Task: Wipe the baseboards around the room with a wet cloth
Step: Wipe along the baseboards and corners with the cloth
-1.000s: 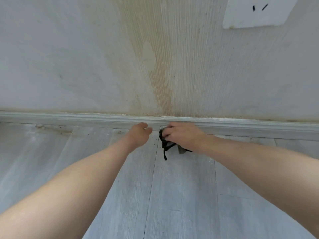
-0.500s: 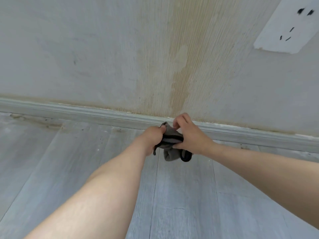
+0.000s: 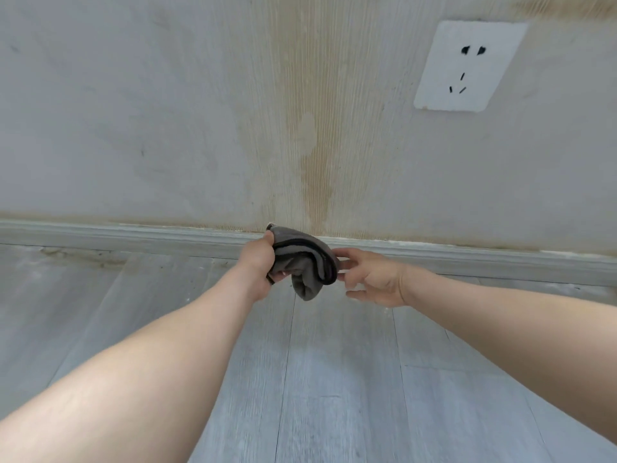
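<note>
Running across the whole view at the foot of the wall, the pale baseboard [image 3: 133, 233] meets a grey plank floor [image 3: 334, 379], with a grimy smear on the boards at far left. Toward the middle, the left hand [image 3: 257, 262] grips a bunched grey cloth [image 3: 307, 265] with a dark edge, fingers curled round its left side; the cloth is held up in front of the baseboard, and whether it touches the trim cannot be told. A yellowish stain [image 3: 314, 155] runs down the wall above it. Just right of the cloth, the right hand [image 3: 374, 279] has its fingers loosely spread, the tips at the cloth's right edge. Farther right, a white socket plate [image 3: 467, 66] sits on the wall.
</note>
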`<act>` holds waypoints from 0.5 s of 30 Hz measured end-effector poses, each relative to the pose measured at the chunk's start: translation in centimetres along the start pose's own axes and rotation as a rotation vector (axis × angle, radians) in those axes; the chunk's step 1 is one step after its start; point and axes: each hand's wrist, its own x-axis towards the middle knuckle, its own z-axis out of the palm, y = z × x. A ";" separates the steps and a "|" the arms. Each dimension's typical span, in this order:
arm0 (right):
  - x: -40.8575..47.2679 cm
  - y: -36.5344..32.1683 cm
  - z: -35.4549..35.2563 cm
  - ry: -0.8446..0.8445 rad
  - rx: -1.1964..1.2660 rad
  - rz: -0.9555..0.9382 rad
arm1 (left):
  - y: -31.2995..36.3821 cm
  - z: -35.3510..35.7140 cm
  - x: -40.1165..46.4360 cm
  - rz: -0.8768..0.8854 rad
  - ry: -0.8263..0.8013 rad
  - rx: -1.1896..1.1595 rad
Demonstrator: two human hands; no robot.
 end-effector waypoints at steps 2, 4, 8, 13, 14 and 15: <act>0.2 -0.3 0.7 0.048 -0.124 -0.088 | 0.3 -0.4 -0.5 -0.006 0.054 -0.055; 0.8 -0.7 2.2 0.109 -0.168 -0.202 | 0.6 -1.1 -1.0 -0.017 0.100 -0.090; 2.1 -1.5 3.7 0.091 -0.144 -0.258 | 1.2 -2.7 -1.5 -0.005 0.164 -0.010; 3.8 -2.5 4.1 0.202 0.098 -0.124 | 0.7 -4.4 -1.2 -0.132 0.151 0.217; 3.9 -2.5 4.0 0.238 0.185 -0.089 | 0.5 -4.4 -1.2 -0.160 0.113 0.272; 4.0 -2.6 3.9 0.264 0.252 -0.062 | 0.4 -4.4 -1.1 -0.176 0.074 0.316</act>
